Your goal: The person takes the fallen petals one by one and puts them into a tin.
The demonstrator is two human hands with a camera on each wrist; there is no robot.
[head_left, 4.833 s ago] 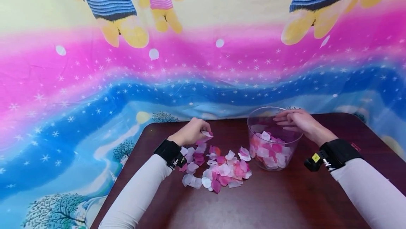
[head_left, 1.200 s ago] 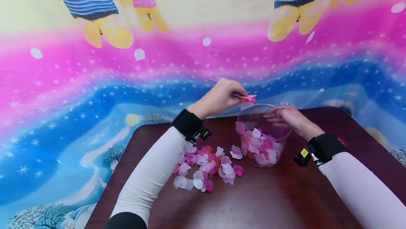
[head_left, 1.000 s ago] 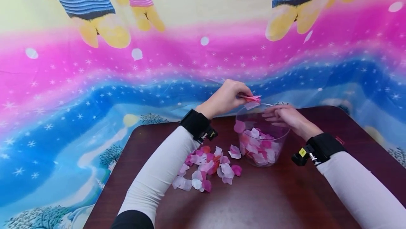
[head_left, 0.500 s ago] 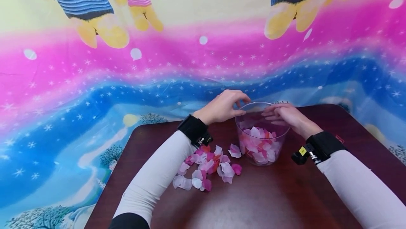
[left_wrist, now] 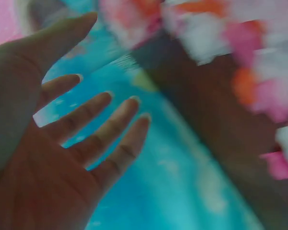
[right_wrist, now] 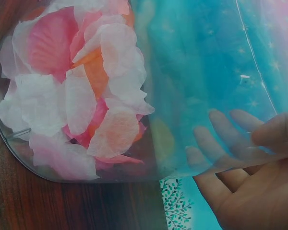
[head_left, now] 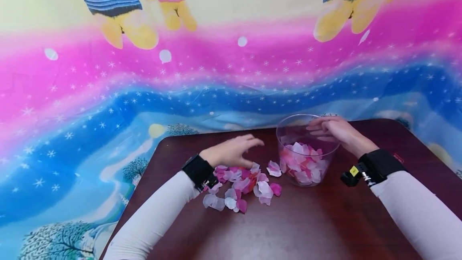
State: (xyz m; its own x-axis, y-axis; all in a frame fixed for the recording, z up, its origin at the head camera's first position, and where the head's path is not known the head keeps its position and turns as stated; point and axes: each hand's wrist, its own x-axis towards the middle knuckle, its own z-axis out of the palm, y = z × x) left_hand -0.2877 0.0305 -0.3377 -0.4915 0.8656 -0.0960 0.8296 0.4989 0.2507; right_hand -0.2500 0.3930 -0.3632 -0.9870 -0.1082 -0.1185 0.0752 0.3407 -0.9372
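My left hand (head_left: 232,151) is over the left part of a loose pile of artificial flower petals (head_left: 249,182), pink, white and orange. Its fingers are spread and nothing is in them; the left wrist view shows the bare palm. To the right stands a clear plastic bucket (head_left: 288,135), upright, partly filled with similar petals (head_left: 304,166). My right hand (head_left: 341,132) holds the bucket at its upper right side, near the rim. In the right wrist view its fingers (right_wrist: 211,143) show through the transparent wall, with the thumb close to the rim.
The dark reddish-brown table (head_left: 299,228) has rounded far corners. A single pale pink petal (head_left: 274,168) lies between pile and bucket. Behind the table hangs a printed cloth (head_left: 223,75) with bears and snowflakes.
My left hand took petals from the pile to the bucket, released them in it, then came back left and down to the pile. The bucket's petals sit higher. My right hand keeps its hold.
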